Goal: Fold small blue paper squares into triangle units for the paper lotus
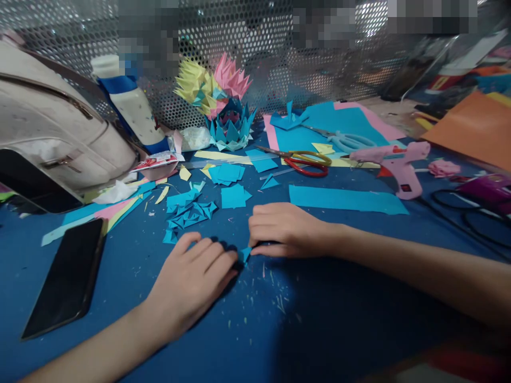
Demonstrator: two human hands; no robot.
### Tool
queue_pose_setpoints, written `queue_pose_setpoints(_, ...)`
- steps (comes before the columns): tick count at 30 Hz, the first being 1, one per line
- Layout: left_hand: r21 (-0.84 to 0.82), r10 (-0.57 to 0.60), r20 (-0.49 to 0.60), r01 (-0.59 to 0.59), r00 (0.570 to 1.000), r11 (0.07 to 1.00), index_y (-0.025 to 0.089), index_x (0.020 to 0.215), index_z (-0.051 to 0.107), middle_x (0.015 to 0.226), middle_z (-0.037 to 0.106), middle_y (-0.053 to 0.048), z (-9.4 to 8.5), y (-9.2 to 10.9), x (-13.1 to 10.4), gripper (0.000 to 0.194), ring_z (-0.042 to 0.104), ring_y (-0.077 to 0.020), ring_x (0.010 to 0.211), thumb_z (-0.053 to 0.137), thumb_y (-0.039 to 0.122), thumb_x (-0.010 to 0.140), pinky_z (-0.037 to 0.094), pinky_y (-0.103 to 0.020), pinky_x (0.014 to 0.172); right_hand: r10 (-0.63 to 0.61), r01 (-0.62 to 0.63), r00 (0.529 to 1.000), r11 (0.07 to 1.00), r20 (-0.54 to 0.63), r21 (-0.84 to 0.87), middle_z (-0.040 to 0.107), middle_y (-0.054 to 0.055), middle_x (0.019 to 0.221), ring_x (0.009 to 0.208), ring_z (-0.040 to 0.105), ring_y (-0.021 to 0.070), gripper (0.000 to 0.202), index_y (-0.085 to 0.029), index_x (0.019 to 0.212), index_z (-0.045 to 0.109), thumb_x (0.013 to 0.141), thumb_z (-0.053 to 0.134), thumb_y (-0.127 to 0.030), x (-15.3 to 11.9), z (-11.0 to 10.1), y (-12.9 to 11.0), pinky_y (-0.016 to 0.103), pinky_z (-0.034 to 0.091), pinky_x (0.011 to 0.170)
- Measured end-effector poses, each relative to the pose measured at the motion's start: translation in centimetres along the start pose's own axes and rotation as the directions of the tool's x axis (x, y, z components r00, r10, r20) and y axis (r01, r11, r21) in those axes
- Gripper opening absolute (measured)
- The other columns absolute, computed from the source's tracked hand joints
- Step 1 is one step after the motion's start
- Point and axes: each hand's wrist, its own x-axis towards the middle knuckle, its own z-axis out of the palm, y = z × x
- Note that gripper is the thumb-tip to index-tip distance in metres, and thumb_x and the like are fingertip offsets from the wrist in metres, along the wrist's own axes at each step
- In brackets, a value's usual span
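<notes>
A small folded piece of blue paper [245,255] is pinched between my two hands, low over the blue table [255,330]. My left hand [195,276] is closed on its left side, and the fingers hide part of it. From the right, my right hand [285,231] grips the other side with fingers and thumb together. Just beyond my left hand lies a heap of folded blue paper pieces [189,213]. Blue paper squares [233,196] lie behind the hands, with one folded blue triangle [270,182] near them.
A phone [66,276] lies at left, before a pale bag [59,117] and a bottle [131,103]. Behind are paper flowers [229,111], red-handled scissors [307,164] and light-blue scissors [351,141]. A blue strip [347,200] and pink glue gun [399,159] lie right.
</notes>
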Motion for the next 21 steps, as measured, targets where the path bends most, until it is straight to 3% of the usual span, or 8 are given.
queue_pose_setpoints(1,-0.165,-0.090,0.021,0.092,0.996,0.982,0.016,0.103,0.061,0.088,0.066,-0.002,0.1,-0.3,0.2,0.009,0.057,-0.0184,0.077,0.054,0.022,0.100,0.033,-0.039,0.085,0.029,-0.029,1.000,0.999,0.000,0.022,0.062,0.003,0.085,0.080,0.045,0.0161,0.024,-0.017,0.088,0.062,0.101,0.049,-0.031,0.1,0.2,-0.2,0.029,0.036,0.073)
queue_pose_setpoints(2,-0.210,-0.125,0.030,0.129,0.992,0.969,0.018,0.099,0.059,0.086,0.066,0.000,0.2,-0.6,0.5,0.005,0.057,-0.0167,0.075,0.058,0.023,0.098,0.034,-0.037,0.084,0.065,-0.065,0.998,0.997,0.004,0.048,0.062,0.003,0.085,0.080,0.046,0.0160,0.022,-0.016,0.089,0.062,0.101,0.051,-0.030,0.2,0.4,-0.3,0.028,0.036,0.072)
queue_pose_setpoints(6,-0.309,-0.248,0.040,0.248,0.968,0.918,0.021,0.098,0.056,0.082,0.066,0.004,0.4,-1.2,1.2,0.005,0.060,-0.0148,0.075,0.059,0.018,0.095,0.037,-0.031,0.076,0.222,-0.227,0.974,0.956,0.049,0.187,0.061,0.003,0.085,0.083,0.048,0.0160,0.018,-0.016,0.090,0.062,0.099,0.055,-0.030,0.3,0.6,-0.6,0.026,0.036,0.070)
queue_pose_setpoints(9,-0.360,-0.310,0.048,0.306,0.950,0.882,0.022,0.097,0.057,0.079,0.067,0.005,0.3,-1.3,1.5,0.008,0.061,-0.0140,0.072,0.057,0.015,0.093,0.039,-0.029,0.071,0.263,-0.271,0.963,0.929,0.065,0.253,0.062,0.003,0.086,0.084,0.049,0.0158,0.019,-0.017,0.090,0.062,0.100,0.052,-0.029,0.3,0.6,-0.6,0.027,0.036,0.072)
queue_pose_setpoints(16,-0.400,-0.341,0.064,0.337,0.938,0.852,0.021,0.090,0.060,0.078,0.066,0.004,0.2,-1.2,1.9,0.007,0.058,-0.0122,0.066,0.056,0.014,0.089,0.041,-0.026,0.065,0.287,-0.290,0.956,0.907,0.058,0.306,0.061,0.001,0.083,0.082,0.050,0.0146,0.011,-0.017,0.089,0.062,0.095,0.054,-0.021,0.3,0.6,-0.7,0.027,0.036,0.072)
queue_pose_setpoints(21,-0.376,-0.317,0.044,0.310,0.947,0.874,0.021,0.090,0.061,0.077,0.066,0.003,0.4,-1.3,1.8,0.008,0.057,-0.0129,0.066,0.055,0.016,0.090,0.041,-0.028,0.065,0.295,-0.294,0.954,0.899,0.049,0.324,0.062,0.001,0.084,0.083,0.051,0.0145,0.015,-0.018,0.090,0.063,0.097,0.057,-0.030,0.4,0.6,-0.8,0.027,0.037,0.072)
